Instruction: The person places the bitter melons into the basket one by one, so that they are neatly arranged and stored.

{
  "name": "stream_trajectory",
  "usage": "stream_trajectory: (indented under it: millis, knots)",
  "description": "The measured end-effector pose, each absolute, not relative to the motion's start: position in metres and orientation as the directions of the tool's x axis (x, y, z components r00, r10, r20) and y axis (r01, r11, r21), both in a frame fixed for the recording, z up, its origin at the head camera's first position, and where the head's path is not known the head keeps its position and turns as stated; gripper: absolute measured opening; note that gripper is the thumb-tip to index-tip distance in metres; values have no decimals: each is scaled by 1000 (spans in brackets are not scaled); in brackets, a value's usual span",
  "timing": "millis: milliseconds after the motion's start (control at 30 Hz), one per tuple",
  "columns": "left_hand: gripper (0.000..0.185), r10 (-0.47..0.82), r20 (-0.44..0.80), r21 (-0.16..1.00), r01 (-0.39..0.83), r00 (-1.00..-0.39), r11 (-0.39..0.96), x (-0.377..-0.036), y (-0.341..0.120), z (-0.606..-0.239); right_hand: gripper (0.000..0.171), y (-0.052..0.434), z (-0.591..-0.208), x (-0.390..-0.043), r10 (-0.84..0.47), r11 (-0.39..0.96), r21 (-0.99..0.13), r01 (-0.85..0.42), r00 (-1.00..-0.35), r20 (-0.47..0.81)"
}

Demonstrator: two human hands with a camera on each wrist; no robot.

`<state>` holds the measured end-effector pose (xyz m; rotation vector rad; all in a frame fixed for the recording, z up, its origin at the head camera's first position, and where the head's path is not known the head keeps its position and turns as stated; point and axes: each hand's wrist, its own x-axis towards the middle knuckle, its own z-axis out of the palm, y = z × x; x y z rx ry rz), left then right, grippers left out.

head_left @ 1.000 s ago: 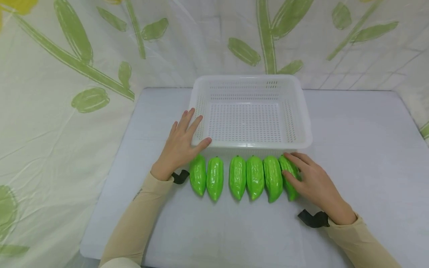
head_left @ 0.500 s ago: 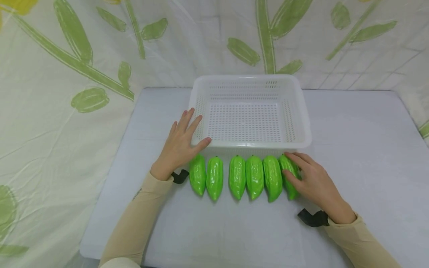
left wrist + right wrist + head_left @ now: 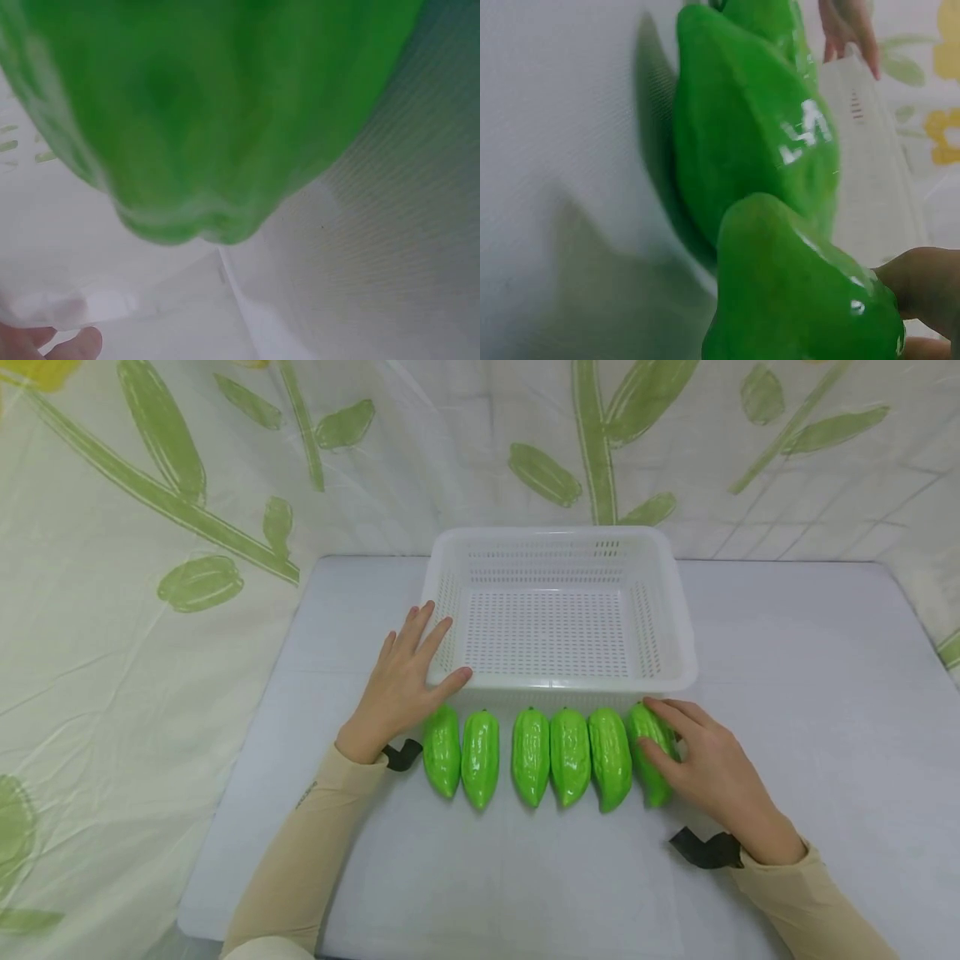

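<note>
The right hand (image 3: 708, 768) has curled tighter around the rightmost green gourd (image 3: 647, 752), now gripping it on the table near the basket's (image 3: 561, 680) front-right corner. The left hand (image 3: 401, 681), fingers straight, steadies the basket's front-left corner.

Backdrop: a cream cloth curtain (image 3: 112, 635) printed with green stems and leaves, wrinkled, hanging from 9 o'clock round to 3 o'clock.
Print detail: a yellow patch at 10 o'clock, top corner.
Table: a pale grey-white tabletop (image 3: 810, 710) with rounded far corners.
Light: soft, even, faint shadows.
</note>
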<state>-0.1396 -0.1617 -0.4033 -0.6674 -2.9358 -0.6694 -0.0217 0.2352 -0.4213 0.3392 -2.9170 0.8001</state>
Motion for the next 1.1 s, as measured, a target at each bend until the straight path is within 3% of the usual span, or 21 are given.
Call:
stream_trajectory:
  millis: [567,800,1100]
  knots:
    - [82,400,144,398,423,-905,814,-138,-161,-402,60,233,-368,-7,-190,824,-440,-358,-905,380]
    - [82,400,144,401,423,-905,813,-138,-161,-403,58,228,-339,-29,-216,790,-443,-424,-868,447]
    - [83,404,156,394,432,-901,811,-138,-162,-404,53,202,-310,-83,-266,769,-453,-452,-869,417]
